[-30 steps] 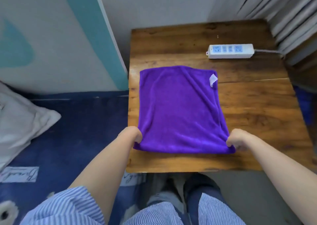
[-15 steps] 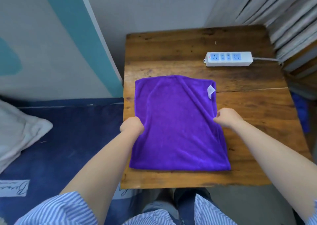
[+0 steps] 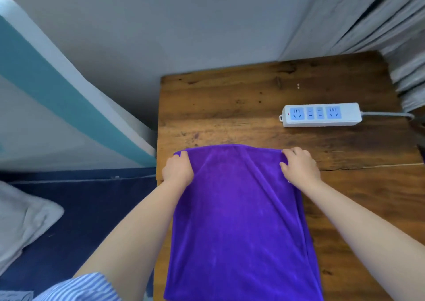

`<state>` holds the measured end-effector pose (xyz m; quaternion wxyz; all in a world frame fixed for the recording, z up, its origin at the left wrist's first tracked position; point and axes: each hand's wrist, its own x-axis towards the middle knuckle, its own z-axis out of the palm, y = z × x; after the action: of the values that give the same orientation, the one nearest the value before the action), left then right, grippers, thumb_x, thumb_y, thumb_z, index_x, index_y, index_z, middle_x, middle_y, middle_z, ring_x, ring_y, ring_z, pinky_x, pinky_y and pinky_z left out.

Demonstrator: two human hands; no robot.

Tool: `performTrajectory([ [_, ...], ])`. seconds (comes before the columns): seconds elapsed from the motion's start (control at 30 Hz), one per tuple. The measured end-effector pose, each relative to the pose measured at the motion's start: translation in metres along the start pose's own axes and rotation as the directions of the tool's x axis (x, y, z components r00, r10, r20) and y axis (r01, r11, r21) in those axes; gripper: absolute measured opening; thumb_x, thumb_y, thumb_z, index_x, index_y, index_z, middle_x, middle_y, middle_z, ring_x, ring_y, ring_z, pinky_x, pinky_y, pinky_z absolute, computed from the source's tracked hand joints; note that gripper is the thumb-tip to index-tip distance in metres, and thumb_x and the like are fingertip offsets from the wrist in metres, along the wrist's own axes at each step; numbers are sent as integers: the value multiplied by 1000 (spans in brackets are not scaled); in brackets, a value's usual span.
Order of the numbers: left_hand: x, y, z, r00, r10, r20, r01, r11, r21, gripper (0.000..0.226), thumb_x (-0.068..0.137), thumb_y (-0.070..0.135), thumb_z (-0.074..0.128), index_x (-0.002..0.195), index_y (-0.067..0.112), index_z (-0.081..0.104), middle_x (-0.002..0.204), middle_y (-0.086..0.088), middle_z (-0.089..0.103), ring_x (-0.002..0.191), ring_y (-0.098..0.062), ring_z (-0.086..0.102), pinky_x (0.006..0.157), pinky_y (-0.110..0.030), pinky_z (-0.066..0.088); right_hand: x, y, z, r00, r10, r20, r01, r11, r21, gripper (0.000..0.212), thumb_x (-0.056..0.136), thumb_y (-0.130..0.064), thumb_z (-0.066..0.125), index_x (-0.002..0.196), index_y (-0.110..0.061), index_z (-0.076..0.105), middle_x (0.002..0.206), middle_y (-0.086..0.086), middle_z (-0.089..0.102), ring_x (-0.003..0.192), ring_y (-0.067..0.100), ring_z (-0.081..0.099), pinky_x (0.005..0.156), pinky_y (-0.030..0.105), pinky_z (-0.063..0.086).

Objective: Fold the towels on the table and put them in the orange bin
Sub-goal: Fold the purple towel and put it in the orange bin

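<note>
bedroom at home, pillow (image 3: 20,222) on blue bedding (image 3: 92,208) (beside wooden table (image 3: 230,107))

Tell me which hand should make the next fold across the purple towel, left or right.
Probably the left hand. It holds the towel's far left corner at the table's left edge, so it could carry that side across onto open wood. The right hand holds the far right corner and could pin it.

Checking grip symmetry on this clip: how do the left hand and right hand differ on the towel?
The left hand grips the towel at its far left corner, fingers tucked under; the right hand grips the far right corner, fingers showing on top. Only the right is near the power strip. Both hold the same far edge.
</note>
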<state>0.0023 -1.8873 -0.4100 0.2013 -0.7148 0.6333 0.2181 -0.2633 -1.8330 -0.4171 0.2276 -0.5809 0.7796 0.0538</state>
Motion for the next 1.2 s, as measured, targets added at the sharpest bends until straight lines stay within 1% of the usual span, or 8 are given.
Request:
performTrajectory([
  [0.17,31,3,0,999,30,-41,-30,1000,-3,49,89,6,40,136,14,32,134,-15,41,123,-32,39,95,-41,41,12,7,5,997,46,-67,-43,997,57,36,90,-15,51,125,-6,51,121,15,50,114,30,45,92,37,42],
  [0.43,49,-17,-5,995,100,-21,-97,990,103,28,93,17,41,115,11,56,117,-15,51,112,-33,47,88,-41,44,21,19,-4,999,-29,-21,32,986,161,10,83,-1,53,86,2,61,96,19,59,95,34,54,75,34,41],
  [0.63,35,-33,-4,997,54,-59,-61,992,-110,15,91,13,43,96,11,57,104,-13,62,94,-32,56,74,-35,44,13,22,-13,983,-135,125,117,983,143,21,86,-3,52,102,-2,65,101,16,62,99,30,56,80,29,39],
  [0.77,23,-40,-10,996,87,-35,-94,923,-374,20,93,13,46,101,7,64,99,-12,64,88,-25,54,76,-31,43,6,33,-29,972,-125,200,55,945,323,14,87,-3,53,86,-7,66,94,9,63,83,18,56,74,26,40],
  [0.9,14,-57,-23,988,74,136,19,813,-582,18,93,8,47,93,5,65,82,-8,63,68,-16,56,59,-17,46,-2,45,-53,798,-196,570,-186,819,542,24,87,7,48,73,-9,60,68,3,62,54,7,60,54,19,50],
  [0.97,10,-62,-29,956,90,278,85,824,-560,21,93,7,47,79,10,61,67,-3,57,57,-12,50,46,-14,41,-5,51,-60,627,-229,744,-313,801,510,26,86,12,44,73,-5,59,58,5,64,49,11,61,50,19,50],
  [1.03,10,-59,-31,938,77,337,105,866,-490,21,93,10,48,76,11,60,70,-4,57,59,-11,51,50,-18,39,-5,49,-59,564,-171,808,-359,831,426,27,87,12,41,71,-4,56,51,7,62,44,11,60,46,18,49],
  [1.2,23,-30,-25,1000,0,9,2,963,-270,20,90,16,51,101,4,63,108,-17,64,102,-33,56,81,-33,45,16,29,-43,915,36,402,-105,983,150,21,86,2,46,87,-6,66,79,13,63,65,20,61,56,22,50],
])
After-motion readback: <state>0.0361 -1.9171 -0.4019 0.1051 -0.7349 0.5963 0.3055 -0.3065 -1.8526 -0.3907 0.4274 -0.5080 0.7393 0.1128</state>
